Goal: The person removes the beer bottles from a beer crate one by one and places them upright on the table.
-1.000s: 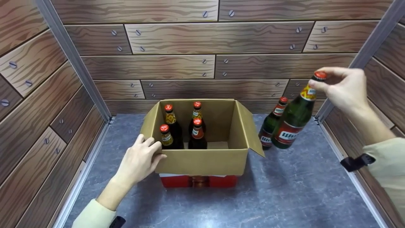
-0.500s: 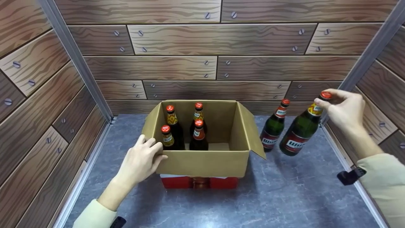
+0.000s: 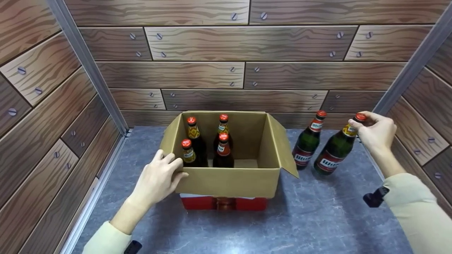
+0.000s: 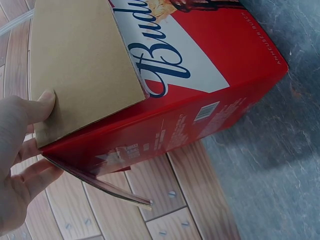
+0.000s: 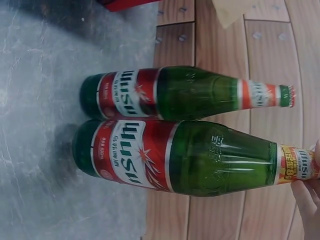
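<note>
Head view: red carton (image 3: pixel 250 204) sat mid-scene on the grey surface (image 3: pixel 300 218), brown near flap (image 3: pixel 226 181) folded out. Four red-capped bottles stood inside: far-left bottle (image 3: pixel 200 148), near-left bottle (image 3: pixel 189 157) and far-right bottle (image 3: pixel 223 129) with yellow neck labels, near-right bottle (image 3: pixel 223 157) with a red one; lettering only partly readable. Left hand (image 3: pixel 159 176) was at the carton's near left corner. Right of the carton stood second bottle (image 3: pixel 306 144), with held bottle (image 3: pixel 333 155) just right of it; both red body labels (image 3: pixel 330 162) read "Wusu". Right hand (image 3: pixel 378 130) grip pinched held bottle by the neck, near the cap.

Left wrist view: left hand grip pinched near flap at its corner, thumb on the brown face, fingers beneath. Carton front had blue script starting "Bud" on white, running out of frame, plus small "ANHEUSER BUSCH" on red. Side had a barcode (image 4: pixel 206 111) and print too small to read.

Right wrist view: fingers partly covered held bottle's yellow-and-red neck label (image 5: pixel 286 164), "Wusu". Second bottle's neck label, orange-red and white, also "Wusu". Body labels carried small Chinese characters too. Couldn't tell whether held bottle's base touched the surface.
</note>
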`<state>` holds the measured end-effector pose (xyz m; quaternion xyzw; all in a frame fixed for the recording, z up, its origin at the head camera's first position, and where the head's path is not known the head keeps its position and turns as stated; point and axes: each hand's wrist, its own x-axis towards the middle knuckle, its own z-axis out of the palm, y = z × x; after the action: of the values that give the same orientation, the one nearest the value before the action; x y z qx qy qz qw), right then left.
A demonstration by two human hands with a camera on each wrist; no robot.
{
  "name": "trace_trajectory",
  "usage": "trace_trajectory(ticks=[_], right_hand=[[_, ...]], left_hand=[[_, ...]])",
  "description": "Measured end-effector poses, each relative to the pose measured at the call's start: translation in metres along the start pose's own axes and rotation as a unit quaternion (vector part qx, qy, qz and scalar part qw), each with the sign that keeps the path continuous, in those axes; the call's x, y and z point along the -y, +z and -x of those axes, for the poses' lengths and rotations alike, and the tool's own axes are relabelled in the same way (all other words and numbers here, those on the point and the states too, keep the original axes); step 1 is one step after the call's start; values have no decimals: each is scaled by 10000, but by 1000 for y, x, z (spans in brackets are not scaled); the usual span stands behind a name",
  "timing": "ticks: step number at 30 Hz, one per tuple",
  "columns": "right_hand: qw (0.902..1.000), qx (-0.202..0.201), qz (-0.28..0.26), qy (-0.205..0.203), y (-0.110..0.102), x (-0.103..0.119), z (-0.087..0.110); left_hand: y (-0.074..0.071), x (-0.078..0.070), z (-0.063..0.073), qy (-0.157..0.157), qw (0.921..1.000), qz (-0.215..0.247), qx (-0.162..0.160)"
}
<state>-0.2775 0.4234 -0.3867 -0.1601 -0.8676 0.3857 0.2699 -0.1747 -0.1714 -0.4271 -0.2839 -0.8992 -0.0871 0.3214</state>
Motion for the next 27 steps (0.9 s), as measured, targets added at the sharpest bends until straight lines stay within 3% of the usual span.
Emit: trace_trajectory(ticks=[13,20,27], right_hand=[[9988,-458,13,-146,27,-22,-4],[9990,-417,36,122,34,-30,-8],[9991,-52,245,348,38,-27,-20]], left_hand=[[1,0,1,18,10000,42,-45],[1,0,1,17,10000,38,-43],[1,1,0,-14,10000,52,-12]])
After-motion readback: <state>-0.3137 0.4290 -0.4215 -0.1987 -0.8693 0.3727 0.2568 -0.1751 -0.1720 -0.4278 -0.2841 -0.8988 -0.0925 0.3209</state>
